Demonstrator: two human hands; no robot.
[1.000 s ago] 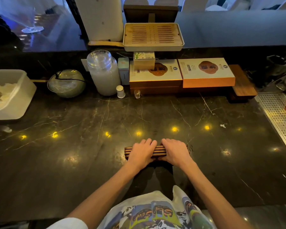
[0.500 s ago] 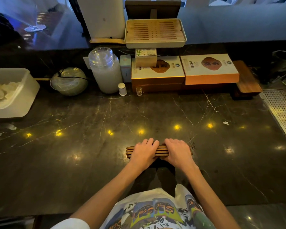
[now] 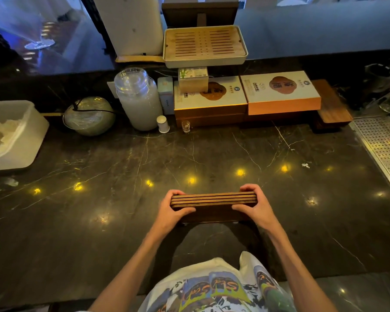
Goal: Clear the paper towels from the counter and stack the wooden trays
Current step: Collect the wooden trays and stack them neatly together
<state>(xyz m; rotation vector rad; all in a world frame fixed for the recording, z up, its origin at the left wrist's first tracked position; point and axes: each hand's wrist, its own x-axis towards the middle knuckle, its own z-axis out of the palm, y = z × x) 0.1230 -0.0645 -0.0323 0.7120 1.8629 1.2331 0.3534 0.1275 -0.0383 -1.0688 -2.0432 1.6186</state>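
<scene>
The stack of trays point(image 3: 213, 202) lay crosswise in front of the person, its long axis running left to right, low over the near middle of the counter point(image 3: 122, 221). The left hand point(image 3: 170, 212) gripped the left end and the right hand point(image 3: 253, 207) gripped the right end. On each, the fingers point(image 3: 250, 188) curled over the far edge and the thumb pressed the near face. The two grips sat at equal reach, so neither hand was the nearer. The stack was tipped so that its layered edges faced up and away, with one broad dark face turned toward the camera. Whether its lower edge touched the counter could not be told, as that edge was in shadow. Since the grip was at the ends, any carry would probably swing the stack sideways as one piece. A flat wooden board point(image 3: 331, 109) lay far off to the right rear. To the left rear, well apart from the hands, a white bin point(image 3: 20, 140) held crumpled towels point(image 3: 0, 134). A small white scrap point(image 3: 305, 165) lay on the counter to the right, too small to identify.
</scene>
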